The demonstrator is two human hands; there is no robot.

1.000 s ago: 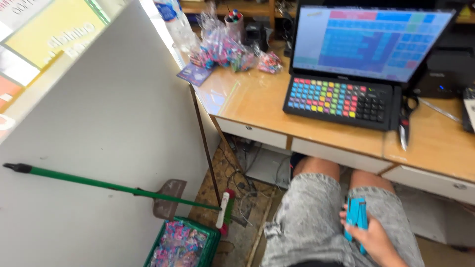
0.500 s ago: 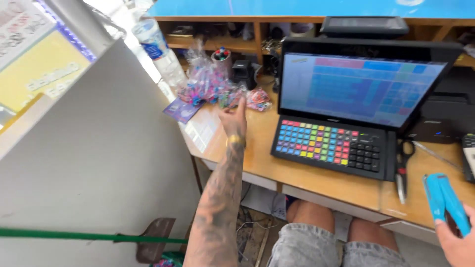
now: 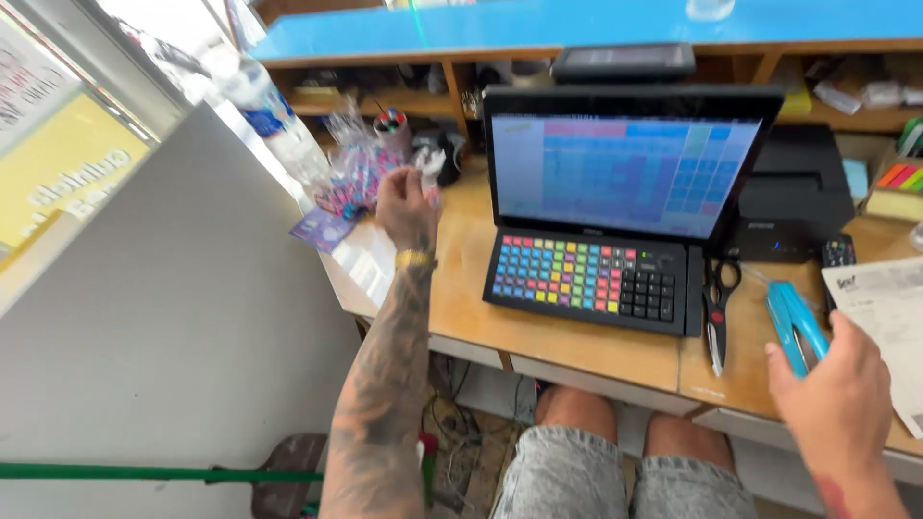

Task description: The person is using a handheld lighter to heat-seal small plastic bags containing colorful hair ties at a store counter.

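Two hands are out over the wooden worktop [image 3: 577, 356] here, and the black register terminal with the rainbow keyboard [image 3: 601, 274] makes a handy landmark. Off to the far left of that terminal, the left hand [image 3: 406, 204] is stretched way out, tattooed forearm and a gold wrist band showing, with its fingers [image 3: 409, 178] curled around something small and pale right at the heap of clear crinkly bags with pink and blue bits [image 3: 351, 173]. Can't really tell what the pale thing is, it's too blurry. Just right of the terminal, the right hand [image 3: 838, 384] is down low near the worktop edge, fingers loose and half spread, resting against the near end of the bright blue plastic stapler [image 3: 794, 322] lying flat on the wood, not gripping it. Between the stapler and the keyboard sit black-handled scissors [image 3: 718, 298]. A white printed paper sheet [image 3: 889, 312] lies right of the stapler. Behind the terminal on the right there's a black receipt printer [image 3: 793, 207].
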